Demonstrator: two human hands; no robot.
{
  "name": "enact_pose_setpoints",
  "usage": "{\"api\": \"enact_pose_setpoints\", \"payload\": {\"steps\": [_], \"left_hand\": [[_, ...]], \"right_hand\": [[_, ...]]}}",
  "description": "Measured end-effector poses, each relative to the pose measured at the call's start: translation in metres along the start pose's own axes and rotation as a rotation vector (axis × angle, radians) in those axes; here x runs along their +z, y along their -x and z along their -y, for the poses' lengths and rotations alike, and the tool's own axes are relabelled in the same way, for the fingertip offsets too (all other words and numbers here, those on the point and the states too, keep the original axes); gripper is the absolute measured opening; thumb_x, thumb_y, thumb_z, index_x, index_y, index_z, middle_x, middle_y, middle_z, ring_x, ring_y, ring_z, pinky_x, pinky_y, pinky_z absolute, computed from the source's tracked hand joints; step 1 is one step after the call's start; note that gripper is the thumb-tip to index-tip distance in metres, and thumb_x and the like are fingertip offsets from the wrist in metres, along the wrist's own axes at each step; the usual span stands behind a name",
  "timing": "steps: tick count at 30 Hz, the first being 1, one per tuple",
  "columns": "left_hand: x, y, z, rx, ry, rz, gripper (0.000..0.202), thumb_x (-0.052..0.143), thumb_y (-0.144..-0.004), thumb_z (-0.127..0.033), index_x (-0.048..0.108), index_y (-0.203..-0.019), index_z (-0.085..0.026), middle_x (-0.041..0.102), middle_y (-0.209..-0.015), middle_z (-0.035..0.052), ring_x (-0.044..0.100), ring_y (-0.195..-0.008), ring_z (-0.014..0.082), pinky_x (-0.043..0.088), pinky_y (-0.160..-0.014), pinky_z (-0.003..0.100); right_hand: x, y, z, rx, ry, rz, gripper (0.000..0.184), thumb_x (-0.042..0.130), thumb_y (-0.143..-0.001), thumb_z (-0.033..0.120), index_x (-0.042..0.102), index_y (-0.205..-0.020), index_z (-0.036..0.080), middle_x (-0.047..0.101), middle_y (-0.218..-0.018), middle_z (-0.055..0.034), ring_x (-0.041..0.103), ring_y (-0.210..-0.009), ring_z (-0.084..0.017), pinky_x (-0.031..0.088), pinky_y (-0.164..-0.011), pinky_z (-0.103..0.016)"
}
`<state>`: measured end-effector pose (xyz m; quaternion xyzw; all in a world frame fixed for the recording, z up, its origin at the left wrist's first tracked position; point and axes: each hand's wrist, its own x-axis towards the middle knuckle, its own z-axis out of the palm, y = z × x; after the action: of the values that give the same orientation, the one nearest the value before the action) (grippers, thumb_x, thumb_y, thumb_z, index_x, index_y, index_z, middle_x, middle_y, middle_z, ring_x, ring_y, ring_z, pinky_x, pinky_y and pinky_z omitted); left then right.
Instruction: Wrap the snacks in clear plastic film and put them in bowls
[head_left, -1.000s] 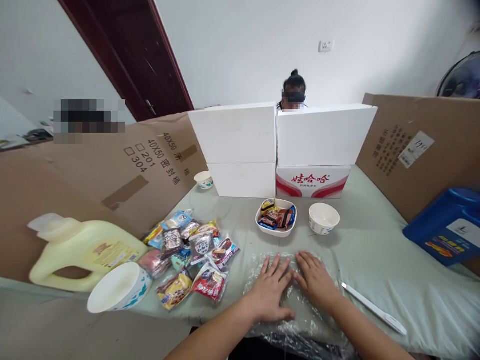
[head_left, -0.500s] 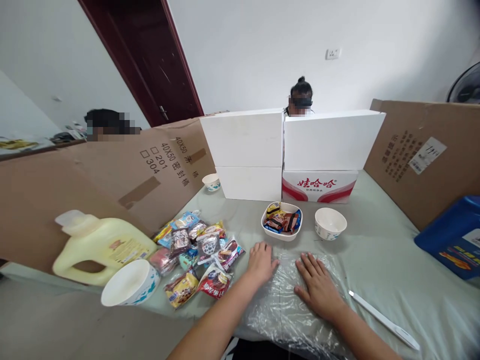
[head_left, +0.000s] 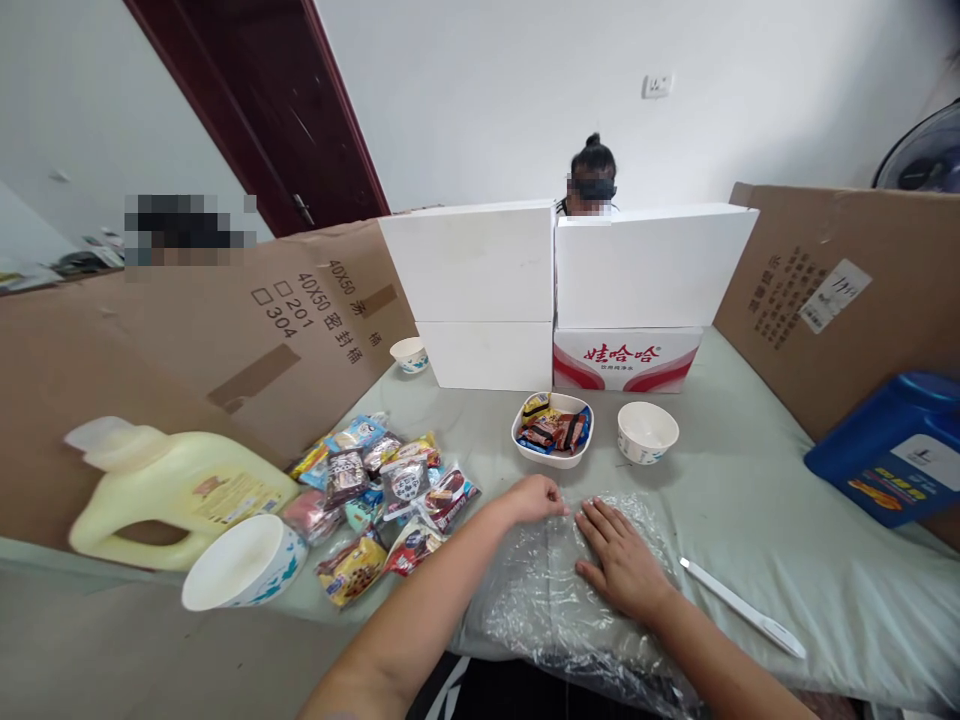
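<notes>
A crinkled sheet of clear plastic film [head_left: 525, 600] lies on the cloth in front of me and hangs over the near edge. My left hand [head_left: 538, 497] is closed, its fingers curled in a pinch at the film's far edge. Flat on the film, with the fingers stretched out, rests my right hand [head_left: 621, 558]. Just beyond my hands are a white square bowl [head_left: 556, 461] holding several wrapped snacks [head_left: 551, 428] and a white round bowl [head_left: 647, 436]. To the right of my right hand lies a long white handled tool [head_left: 742, 607].
Many packaged snacks [head_left: 405, 485] are heaped at the left, beside a large patterned bowl [head_left: 244, 562] and a yellow jug [head_left: 180, 495]. A blue bottle [head_left: 892, 450] stands right. White boxes [head_left: 480, 290] and cardboard panels [head_left: 315, 300] wall the table; people sit behind them.
My left hand has gone from lying flat to a curled pinch at the film's far edge. My right hand stays flat on the film. The view has shifted slightly.
</notes>
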<state>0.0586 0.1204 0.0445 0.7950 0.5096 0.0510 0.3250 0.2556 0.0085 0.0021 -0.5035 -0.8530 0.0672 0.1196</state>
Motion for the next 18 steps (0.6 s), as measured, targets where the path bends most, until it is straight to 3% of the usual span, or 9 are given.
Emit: {"api": "enact_pose_setpoints", "payload": {"steps": [2, 6, 9, 14, 18], "left_hand": [[0.004, -0.003, -0.003, 0.031, -0.005, 0.002, 0.017, 0.070, -0.072, -0.031, 0.062, -0.068, -0.017, 0.064, -0.068, -0.0014, 0.058, -0.069, 0.0155, 0.043, -0.065, 0.023], [0.008, -0.006, -0.004, 0.042, -0.007, -0.071, 0.007, 0.055, -0.081, -0.019, 0.061, -0.085, -0.017, 0.066, -0.073, -0.0016, 0.058, -0.065, 0.0130, 0.043, -0.062, 0.022], [0.005, -0.003, -0.002, 0.010, -0.047, -0.144, 0.010, 0.055, -0.081, -0.014, 0.060, -0.089, -0.017, 0.064, -0.069, -0.0018, 0.058, -0.063, 0.0142, 0.044, -0.063, 0.024], [0.010, 0.024, -0.016, 0.033, -0.186, -0.363, 0.020, 0.045, -0.086, -0.008, 0.059, -0.098, -0.017, 0.062, -0.105, 0.0118, 0.055, -0.103, 0.0268, 0.041, -0.090, 0.042], [0.037, 0.060, -0.020, 0.263, -0.289, -0.305, 0.016, 0.058, -0.085, -0.023, 0.062, -0.100, -0.021, 0.060, -0.112, 0.0098, 0.050, -0.110, 0.0287, 0.039, -0.096, 0.044]], "right_hand": [[0.002, 0.000, -0.001, -0.014, -0.001, -0.019, 0.063, 0.050, -0.090, 0.048, 0.041, -0.144, 0.016, 0.035, -0.152, -0.0118, 0.026, -0.142, -0.029, 0.026, -0.114, -0.048], [0.004, 0.001, -0.003, 0.002, 0.013, -0.016, 0.064, 0.047, -0.091, 0.048, 0.036, -0.146, 0.017, 0.033, -0.153, -0.0109, 0.026, -0.142, -0.028, 0.025, -0.114, -0.047], [0.002, -0.001, 0.000, 0.076, 0.034, 0.023, 0.069, 0.046, -0.089, 0.055, 0.033, -0.148, 0.021, 0.028, -0.155, -0.0086, 0.019, -0.143, -0.033, 0.017, -0.114, -0.055], [-0.004, -0.006, 0.007, 0.288, 0.099, 0.070, 0.085, 0.050, -0.079, 0.069, 0.030, -0.149, 0.025, 0.021, -0.157, -0.0064, 0.007, -0.143, -0.043, 0.003, -0.109, -0.068], [-0.008, -0.004, 0.002, 0.317, 0.109, 0.083, 0.087, 0.048, -0.079, 0.072, 0.029, -0.149, 0.025, 0.021, -0.157, -0.0077, 0.010, -0.144, -0.039, 0.004, -0.110, -0.065]]}}
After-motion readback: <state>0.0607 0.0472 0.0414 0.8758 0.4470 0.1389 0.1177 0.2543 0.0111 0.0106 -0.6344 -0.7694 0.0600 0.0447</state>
